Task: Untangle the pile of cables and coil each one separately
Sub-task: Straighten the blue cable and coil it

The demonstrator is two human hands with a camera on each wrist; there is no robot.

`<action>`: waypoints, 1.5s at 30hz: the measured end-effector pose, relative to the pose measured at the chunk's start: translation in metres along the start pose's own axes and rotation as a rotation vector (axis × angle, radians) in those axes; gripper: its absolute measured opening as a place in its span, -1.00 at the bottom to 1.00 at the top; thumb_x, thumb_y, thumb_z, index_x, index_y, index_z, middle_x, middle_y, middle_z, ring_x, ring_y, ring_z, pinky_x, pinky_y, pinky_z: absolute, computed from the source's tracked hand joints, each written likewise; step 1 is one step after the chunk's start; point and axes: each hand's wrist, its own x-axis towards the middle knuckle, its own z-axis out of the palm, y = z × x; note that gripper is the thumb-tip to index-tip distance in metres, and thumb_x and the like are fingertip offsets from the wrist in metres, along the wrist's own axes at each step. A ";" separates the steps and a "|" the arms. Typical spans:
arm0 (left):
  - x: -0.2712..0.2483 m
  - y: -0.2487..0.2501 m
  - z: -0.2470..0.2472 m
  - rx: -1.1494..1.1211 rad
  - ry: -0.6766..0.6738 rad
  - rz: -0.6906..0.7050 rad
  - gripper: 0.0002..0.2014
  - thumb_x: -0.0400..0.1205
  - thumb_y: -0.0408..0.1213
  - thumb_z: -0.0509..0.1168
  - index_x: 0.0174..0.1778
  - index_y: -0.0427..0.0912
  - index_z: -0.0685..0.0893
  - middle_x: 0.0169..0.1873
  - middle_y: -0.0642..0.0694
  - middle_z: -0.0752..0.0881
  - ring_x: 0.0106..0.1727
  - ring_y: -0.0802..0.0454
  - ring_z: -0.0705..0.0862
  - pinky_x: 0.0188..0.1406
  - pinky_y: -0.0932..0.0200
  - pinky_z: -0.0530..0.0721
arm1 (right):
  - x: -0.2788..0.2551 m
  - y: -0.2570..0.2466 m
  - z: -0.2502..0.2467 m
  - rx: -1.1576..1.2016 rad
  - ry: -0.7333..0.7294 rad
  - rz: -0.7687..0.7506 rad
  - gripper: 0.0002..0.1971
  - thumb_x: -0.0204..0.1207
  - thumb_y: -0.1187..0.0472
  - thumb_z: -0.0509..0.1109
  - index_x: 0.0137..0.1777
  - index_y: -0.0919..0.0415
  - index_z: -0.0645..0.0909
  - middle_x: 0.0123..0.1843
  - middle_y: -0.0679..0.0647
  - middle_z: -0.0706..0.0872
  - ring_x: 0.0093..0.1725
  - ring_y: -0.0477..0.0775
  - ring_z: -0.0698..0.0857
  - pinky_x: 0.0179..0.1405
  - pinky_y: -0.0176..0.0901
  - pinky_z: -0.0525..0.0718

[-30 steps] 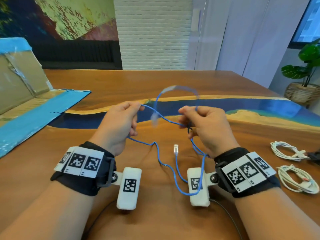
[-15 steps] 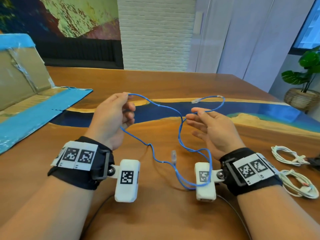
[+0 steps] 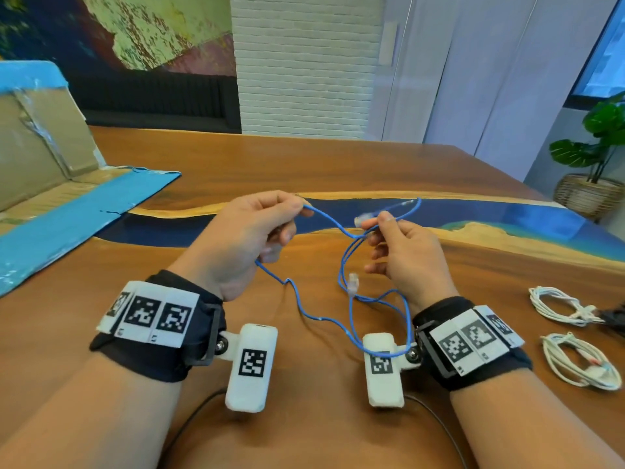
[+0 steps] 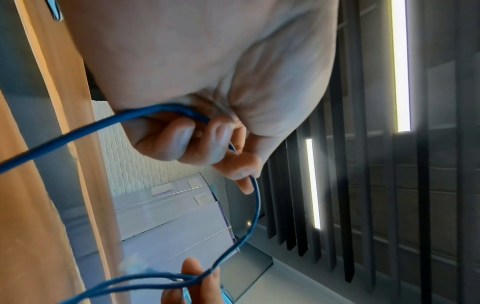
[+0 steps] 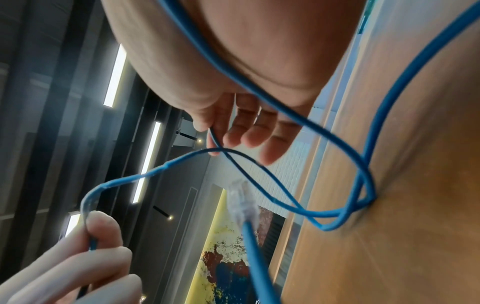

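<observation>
A thin blue network cable [image 3: 306, 308] with clear plugs hangs between my hands above the wooden table [image 3: 304, 164]. My left hand [image 3: 257, 231] grips one stretch of it in curled fingers [image 4: 182, 139]. My right hand [image 3: 395, 245] pinches a loop near one plug [image 3: 362, 219], its other fingers spread. The second plug [image 3: 352, 282] dangles below the hands, and it shows up close in the right wrist view as a clear plug [image 5: 242, 202]. Slack loops droop down to the right wrist camera [image 3: 384, 367].
Two coiled white cables [image 3: 558, 304] [image 3: 578, 362] lie on the table at the right, with a dark object [image 3: 615, 319] beside them. An opened cardboard box with blue tape [image 3: 50, 184] lies at the left. A potted plant [image 3: 598, 154] stands beyond the right edge.
My right hand opened half a second ago and now pinches the cable again near the plug. The upper loop has swung from over the hands toward the right.
</observation>
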 end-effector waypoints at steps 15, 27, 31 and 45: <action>0.011 -0.013 -0.008 -0.046 0.330 -0.003 -0.74 0.80 -0.16 0.27 -0.19 -0.04 0.75 -0.43 0.03 0.58 -0.48 0.07 0.29 -0.48 0.14 0.17 | -0.028 -0.019 0.013 -0.265 -0.504 -0.109 -0.78 0.85 0.19 0.08 0.31 0.04 0.54 -0.34 0.14 0.36 -0.61 -0.18 0.28 -0.60 -0.33 0.26; 0.015 -0.020 -0.010 0.022 0.341 -0.035 -0.76 0.78 -0.14 0.31 -0.07 -0.17 0.80 -0.45 0.05 0.54 -0.49 0.09 0.36 -0.50 0.16 0.24 | -0.028 -0.020 0.006 -0.400 -0.559 -0.188 -0.91 0.58 0.24 0.56 -0.16 0.20 0.78 -0.43 -0.18 0.61 -0.45 -0.26 0.51 -0.36 -0.47 0.44; 0.019 -0.025 -0.016 -0.019 0.343 -0.087 -0.74 0.80 -0.12 0.27 -0.05 -0.16 0.79 -0.52 0.06 0.44 -0.57 0.11 0.22 -0.51 0.14 0.06 | -0.023 -0.018 0.001 -0.245 -0.543 -0.212 -0.65 0.38 0.35 0.68 -0.26 0.13 0.50 -0.39 0.03 0.36 -0.45 -0.07 0.33 -0.48 -0.30 0.37; 0.023 -0.020 -0.028 -0.104 0.579 -0.126 -0.81 0.82 -0.14 0.19 0.10 -0.08 0.71 -0.45 0.05 0.42 -0.61 0.13 0.21 -0.67 0.29 0.12 | -0.009 -0.021 -0.009 -0.111 -0.030 -0.141 -0.57 0.81 -0.06 0.16 -0.04 0.00 0.86 -0.07 0.03 0.78 -0.01 0.04 0.72 0.00 0.01 0.68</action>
